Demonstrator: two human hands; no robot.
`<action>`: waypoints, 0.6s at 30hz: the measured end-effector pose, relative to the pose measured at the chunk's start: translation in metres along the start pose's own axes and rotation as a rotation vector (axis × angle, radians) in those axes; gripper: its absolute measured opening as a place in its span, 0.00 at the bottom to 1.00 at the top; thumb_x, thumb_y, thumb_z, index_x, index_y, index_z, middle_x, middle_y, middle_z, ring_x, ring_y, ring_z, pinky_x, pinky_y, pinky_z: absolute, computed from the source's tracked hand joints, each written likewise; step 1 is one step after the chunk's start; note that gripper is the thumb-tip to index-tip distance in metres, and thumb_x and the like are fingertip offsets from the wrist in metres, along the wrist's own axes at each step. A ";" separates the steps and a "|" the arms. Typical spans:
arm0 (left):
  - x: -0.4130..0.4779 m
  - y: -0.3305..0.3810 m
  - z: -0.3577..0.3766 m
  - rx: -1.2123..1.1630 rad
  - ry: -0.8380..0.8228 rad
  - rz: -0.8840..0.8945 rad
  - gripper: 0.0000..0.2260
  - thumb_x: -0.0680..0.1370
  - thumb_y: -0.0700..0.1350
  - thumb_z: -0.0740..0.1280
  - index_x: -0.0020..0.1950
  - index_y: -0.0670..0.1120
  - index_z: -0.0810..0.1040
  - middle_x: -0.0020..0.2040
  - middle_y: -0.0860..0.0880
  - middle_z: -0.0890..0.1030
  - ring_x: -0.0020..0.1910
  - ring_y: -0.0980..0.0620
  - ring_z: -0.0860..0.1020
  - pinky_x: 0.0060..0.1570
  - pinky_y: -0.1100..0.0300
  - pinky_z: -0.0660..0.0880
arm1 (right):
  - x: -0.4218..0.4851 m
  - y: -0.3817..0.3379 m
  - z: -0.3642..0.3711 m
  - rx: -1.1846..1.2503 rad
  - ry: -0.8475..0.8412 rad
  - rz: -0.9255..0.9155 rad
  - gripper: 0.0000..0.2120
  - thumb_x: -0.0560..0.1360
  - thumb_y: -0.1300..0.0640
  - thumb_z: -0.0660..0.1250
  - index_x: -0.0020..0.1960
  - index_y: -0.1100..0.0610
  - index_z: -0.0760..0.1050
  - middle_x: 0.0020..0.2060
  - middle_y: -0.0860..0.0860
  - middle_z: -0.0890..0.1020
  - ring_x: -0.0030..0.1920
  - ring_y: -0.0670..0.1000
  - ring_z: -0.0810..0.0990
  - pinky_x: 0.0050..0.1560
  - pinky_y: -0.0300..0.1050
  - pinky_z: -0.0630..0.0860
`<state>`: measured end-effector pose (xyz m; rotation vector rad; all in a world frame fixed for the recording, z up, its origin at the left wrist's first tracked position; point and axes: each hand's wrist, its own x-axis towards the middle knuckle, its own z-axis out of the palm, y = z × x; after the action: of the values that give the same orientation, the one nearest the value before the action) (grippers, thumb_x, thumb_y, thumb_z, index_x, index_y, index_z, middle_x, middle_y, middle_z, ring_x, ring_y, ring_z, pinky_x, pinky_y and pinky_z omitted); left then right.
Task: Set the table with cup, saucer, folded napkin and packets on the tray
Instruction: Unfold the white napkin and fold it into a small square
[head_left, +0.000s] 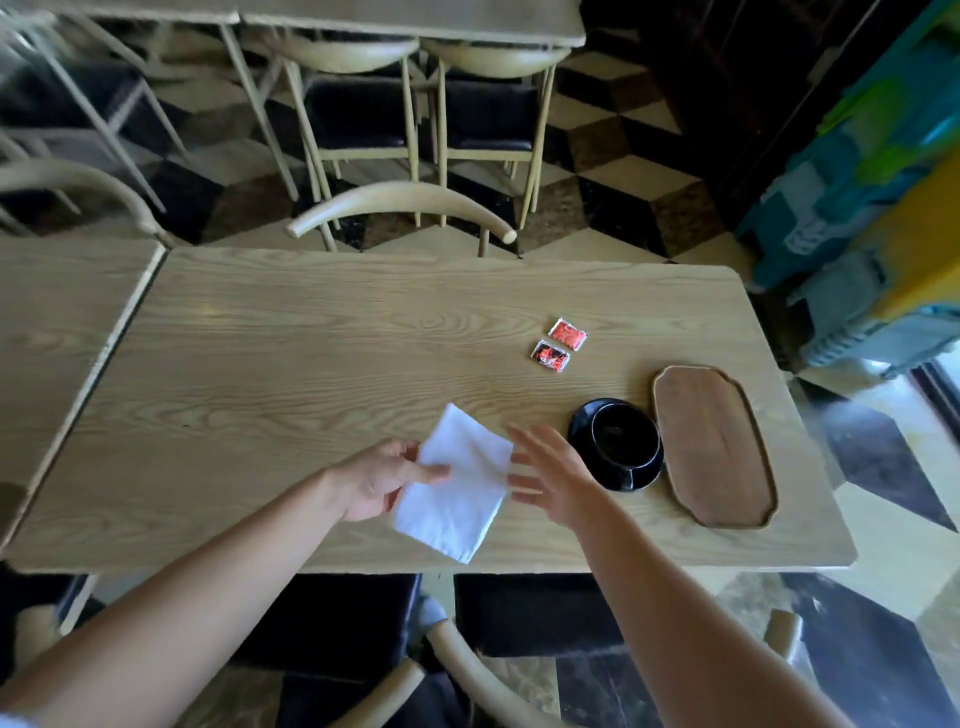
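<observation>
My left hand pinches the left edge of a white napkin, which hangs flat just above the wooden table. Just right of the napkin, my right hand is spread with straight fingers and holds nothing. A black cup stands on a black saucer to the right of that hand. Beside the saucer lies a brown oval wooden tray with nothing on it. Two red packets lie side by side farther back on the table.
A second table adjoins on the left. A pale wooden chair back stands at the far edge, and dark-seated chairs sit under the near edge. A colourful object stands on the floor at the right.
</observation>
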<state>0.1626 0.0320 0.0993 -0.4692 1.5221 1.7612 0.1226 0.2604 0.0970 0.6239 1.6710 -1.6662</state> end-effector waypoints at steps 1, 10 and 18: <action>-0.004 0.006 0.007 -0.034 0.018 0.034 0.07 0.70 0.37 0.74 0.45 0.47 0.85 0.47 0.46 0.86 0.46 0.49 0.84 0.45 0.57 0.80 | -0.009 0.002 -0.006 0.067 -0.122 0.025 0.27 0.71 0.45 0.74 0.66 0.45 0.69 0.53 0.54 0.83 0.46 0.59 0.84 0.54 0.55 0.78; -0.054 0.033 0.084 0.307 0.511 0.455 0.22 0.66 0.34 0.77 0.53 0.47 0.72 0.41 0.45 0.81 0.38 0.50 0.77 0.37 0.56 0.71 | -0.084 -0.003 -0.033 0.036 -0.268 -0.466 0.22 0.68 0.74 0.72 0.55 0.53 0.82 0.36 0.54 0.75 0.39 0.53 0.75 0.47 0.48 0.73; -0.093 0.045 0.143 0.813 0.709 0.729 0.16 0.67 0.40 0.75 0.54 0.51 0.82 0.33 0.60 0.84 0.35 0.64 0.80 0.44 0.66 0.76 | -0.131 -0.012 -0.077 -0.293 0.044 -0.644 0.21 0.67 0.66 0.75 0.53 0.43 0.81 0.38 0.52 0.78 0.40 0.53 0.76 0.43 0.54 0.80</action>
<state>0.2177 0.1401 0.2271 -0.0960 3.0078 1.2718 0.1884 0.3530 0.1986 -0.0382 2.2478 -1.7683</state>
